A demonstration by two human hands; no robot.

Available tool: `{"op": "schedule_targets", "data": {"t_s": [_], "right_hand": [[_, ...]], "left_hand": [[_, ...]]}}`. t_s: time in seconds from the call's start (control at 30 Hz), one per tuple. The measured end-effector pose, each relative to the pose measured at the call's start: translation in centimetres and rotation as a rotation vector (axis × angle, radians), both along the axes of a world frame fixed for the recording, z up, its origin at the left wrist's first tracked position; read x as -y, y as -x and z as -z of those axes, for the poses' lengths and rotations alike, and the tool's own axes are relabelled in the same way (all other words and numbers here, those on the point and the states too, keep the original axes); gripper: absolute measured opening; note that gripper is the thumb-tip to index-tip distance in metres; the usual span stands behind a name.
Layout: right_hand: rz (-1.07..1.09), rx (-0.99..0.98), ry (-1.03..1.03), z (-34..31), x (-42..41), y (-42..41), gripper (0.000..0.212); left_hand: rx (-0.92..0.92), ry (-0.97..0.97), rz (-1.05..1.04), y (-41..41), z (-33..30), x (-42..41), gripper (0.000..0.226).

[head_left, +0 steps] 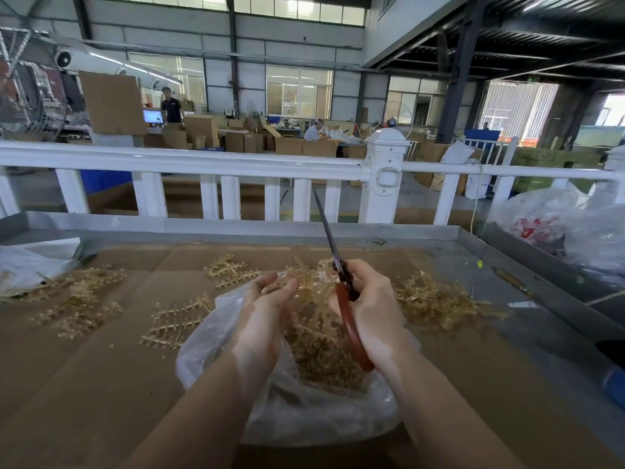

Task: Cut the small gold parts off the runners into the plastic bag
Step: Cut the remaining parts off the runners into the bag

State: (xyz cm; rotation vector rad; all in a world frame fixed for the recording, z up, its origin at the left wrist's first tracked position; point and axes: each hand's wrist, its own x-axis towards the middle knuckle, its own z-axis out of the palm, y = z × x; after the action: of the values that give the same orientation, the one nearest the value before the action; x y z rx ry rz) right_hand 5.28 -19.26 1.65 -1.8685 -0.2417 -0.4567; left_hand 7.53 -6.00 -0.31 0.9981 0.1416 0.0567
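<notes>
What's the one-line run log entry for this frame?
phase: cutting | left hand: holds gold runner | right hand: grips scissors, blades closed, pointing up | plastic bag: open below, holds cut parts

left hand's fingers [270, 286] blurred — grip unclear, blue object [615, 384] cropped

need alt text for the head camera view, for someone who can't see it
Over an open clear plastic bag of small gold parts, the right hand grips red-handled scissors, blades pointing up and away, while the left hand holds a gold runner. More gold runners lie scattered on the cardboard-covered table before a white railing.
</notes>
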Motion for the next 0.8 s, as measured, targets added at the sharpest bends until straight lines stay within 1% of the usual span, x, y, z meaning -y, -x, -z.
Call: {"op": "schedule_targets", "data": {"t_s": [0.07, 0.13, 0.2, 0.3, 0.4, 0.47, 0.53, 0.6, 0.63, 0.73, 0.8], "right_hand": [[-0.094, -0.059, -0.15, -0.2, 0.3, 0.3, 0.027], [-0.124, -0.07, -0.18, -0.1, 0.3, 0.4, 0.026], [-0.121, -0.061, -0.171, 0.1, 0.3, 0.4, 0.024], [-0.105, -0.06, -0.193, 0.3, 0.4, 0.4, 0.028], [-0.086, -0.069, -0.213, 0.5, 0.6, 0.3, 0.031], [-0.097, -0.073, -0.248, 0.7, 0.7, 0.2, 0.033], [-0.113, -0.082, -0.287, 0.8, 0.8, 0.3, 0.034], [-0.117, -0.099, -0.325, 1.0, 0.9, 0.3, 0.032], [-0.112, -0.113, -0.349, 1.1, 0.9, 0.3, 0.03], [-0.088, -0.147, -0.444, 1.4, 1.2, 0.1, 0.03], [-0.065, -0.156, -0.479, 1.5, 1.5, 0.0, 0.028]], "left_hand": [[0.026, 0.015, 0.049, 0.0, 0.1, 0.1, 0.043], [0.025, 0.018, 0.143, 0.1, 0.2, 0.2, 0.068], [0.008, -0.003, 0.214, 0.3, 0.4, 0.2, 0.076], [-0.011, -0.026, 0.23, 0.5, 0.5, 0.0, 0.075], [-0.016, -0.054, 0.243, 0.4, 0.5, -0.4, 0.062], [0.013, -0.158, 0.31, 0.5, 0.2, -0.6, 0.048], [0.045, -0.303, 0.34, 0.7, 0.2, -0.6, 0.041], [0.057, -0.412, 0.308, 0.7, 0.4, -0.6, 0.043], [0.049, -0.435, 0.281, 0.6, 0.5, -0.6, 0.045], [0.002, -0.452, 0.25, 0.6, 0.8, -0.8, 0.056], [-0.003, -0.447, 0.276, 0.7, 0.8, -1.0, 0.051]]}}
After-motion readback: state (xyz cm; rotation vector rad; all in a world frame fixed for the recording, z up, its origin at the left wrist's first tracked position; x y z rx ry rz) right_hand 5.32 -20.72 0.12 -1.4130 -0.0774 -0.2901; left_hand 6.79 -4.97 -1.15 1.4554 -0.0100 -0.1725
